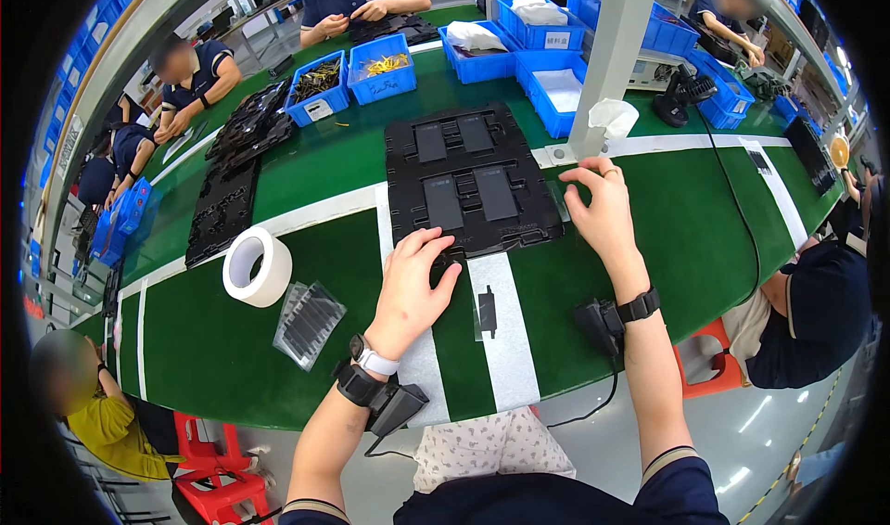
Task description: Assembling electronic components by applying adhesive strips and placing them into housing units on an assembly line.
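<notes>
My left hand (413, 279) lies palm down, fingers loosely spread, on the near edge of the black tray (471, 180), at its left corner; it grips nothing. My right hand (601, 208) is at the tray's right edge, thumb and forefinger curled together as if pinching something small there, but I cannot tell what, if anything, is between them. So the tray sits straight ahead of me, between both hands. It rests on the green worktop (343, 154) across a white stripe, its long axis running away from me toward the far edge. Four dark flat plates lie in its pockets, two near, two far.

Just behind my left hand, on the stripe toward the near edge of the worktop, lies a small black part (487, 310), closer to my left hand than my right. To the left, well apart from the tray, are a roll of white tape (258, 265) and a clear bag of dark strips (309, 321).

Room is open on the tray's left and near sides. On its right, a grey post (607, 52) stands just beyond the far right corner, and blue bins (528, 47) crowd the far side.
</notes>
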The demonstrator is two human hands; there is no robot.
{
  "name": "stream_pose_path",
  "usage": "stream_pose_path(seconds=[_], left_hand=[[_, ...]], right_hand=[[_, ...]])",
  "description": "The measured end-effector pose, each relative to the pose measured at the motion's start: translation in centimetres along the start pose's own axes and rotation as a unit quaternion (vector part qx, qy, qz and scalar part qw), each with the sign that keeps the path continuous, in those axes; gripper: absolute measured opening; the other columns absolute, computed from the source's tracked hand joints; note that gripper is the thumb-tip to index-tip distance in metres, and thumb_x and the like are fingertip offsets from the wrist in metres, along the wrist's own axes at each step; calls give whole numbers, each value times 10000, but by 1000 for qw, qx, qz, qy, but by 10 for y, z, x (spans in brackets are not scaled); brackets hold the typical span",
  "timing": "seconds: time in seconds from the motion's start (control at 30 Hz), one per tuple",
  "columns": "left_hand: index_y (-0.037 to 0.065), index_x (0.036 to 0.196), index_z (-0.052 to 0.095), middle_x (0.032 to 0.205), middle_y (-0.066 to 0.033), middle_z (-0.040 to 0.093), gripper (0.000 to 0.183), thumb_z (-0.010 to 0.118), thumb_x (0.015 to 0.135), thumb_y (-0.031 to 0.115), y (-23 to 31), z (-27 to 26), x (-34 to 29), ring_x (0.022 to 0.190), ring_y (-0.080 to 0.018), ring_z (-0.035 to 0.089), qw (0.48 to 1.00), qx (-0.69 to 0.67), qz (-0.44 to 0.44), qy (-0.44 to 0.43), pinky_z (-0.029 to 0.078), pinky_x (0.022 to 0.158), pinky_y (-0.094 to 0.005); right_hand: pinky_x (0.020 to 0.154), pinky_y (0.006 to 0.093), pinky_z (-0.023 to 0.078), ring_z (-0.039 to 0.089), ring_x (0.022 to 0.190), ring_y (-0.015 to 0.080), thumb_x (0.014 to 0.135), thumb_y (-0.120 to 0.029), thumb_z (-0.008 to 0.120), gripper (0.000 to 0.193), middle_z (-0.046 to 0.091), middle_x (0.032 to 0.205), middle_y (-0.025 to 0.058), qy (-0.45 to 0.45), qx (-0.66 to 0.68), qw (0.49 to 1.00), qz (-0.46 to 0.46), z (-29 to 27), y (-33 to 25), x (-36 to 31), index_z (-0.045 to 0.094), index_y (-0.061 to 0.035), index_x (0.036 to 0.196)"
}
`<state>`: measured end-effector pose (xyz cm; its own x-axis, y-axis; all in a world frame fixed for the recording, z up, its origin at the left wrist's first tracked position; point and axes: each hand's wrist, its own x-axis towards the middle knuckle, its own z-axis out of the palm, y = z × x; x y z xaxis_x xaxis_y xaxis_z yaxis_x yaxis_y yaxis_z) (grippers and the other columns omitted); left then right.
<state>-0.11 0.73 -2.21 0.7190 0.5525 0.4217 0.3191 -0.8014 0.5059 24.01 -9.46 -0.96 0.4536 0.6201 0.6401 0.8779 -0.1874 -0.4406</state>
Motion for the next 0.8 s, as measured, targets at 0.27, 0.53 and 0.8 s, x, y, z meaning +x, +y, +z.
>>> stream_pose_path(seconds=[0.27, 0.53, 0.8], left_hand=[[32, 1033, 607, 1115, -133, 540, 300, 633, 752, 135, -2, 0, 2, 1032, -301, 523, 1000, -14, -9, -6, 413, 894, -364], [20, 1017, 597, 1088, -148, 534, 300, 649, 736, 110, 2, 2, 0, 989, -315, 547, 998, -51, -31, 37, 450, 850, -352], [17, 972, 586, 1060, -147, 538, 262, 652, 731, 96, -1, 3, 1, 960, -305, 557, 997, -72, -35, 23, 456, 830, -343]], right_hand=[[521, 257, 428, 515, 564, 128, 690, -61, 682, 177, 539, 693, 54, -254, 255, 931, -51, 37, -61, 12, 640, -34, 860], [491, 271, 408, 482, 498, 121, 598, -160, 770, 300, 498, 556, 31, -257, 225, 939, 44, 71, -64, 9, 639, -41, 841], [509, 298, 420, 519, 526, 164, 577, -184, 779, 362, 502, 570, 42, -202, 208, 957, 27, 73, -63, 8, 607, -52, 867]])
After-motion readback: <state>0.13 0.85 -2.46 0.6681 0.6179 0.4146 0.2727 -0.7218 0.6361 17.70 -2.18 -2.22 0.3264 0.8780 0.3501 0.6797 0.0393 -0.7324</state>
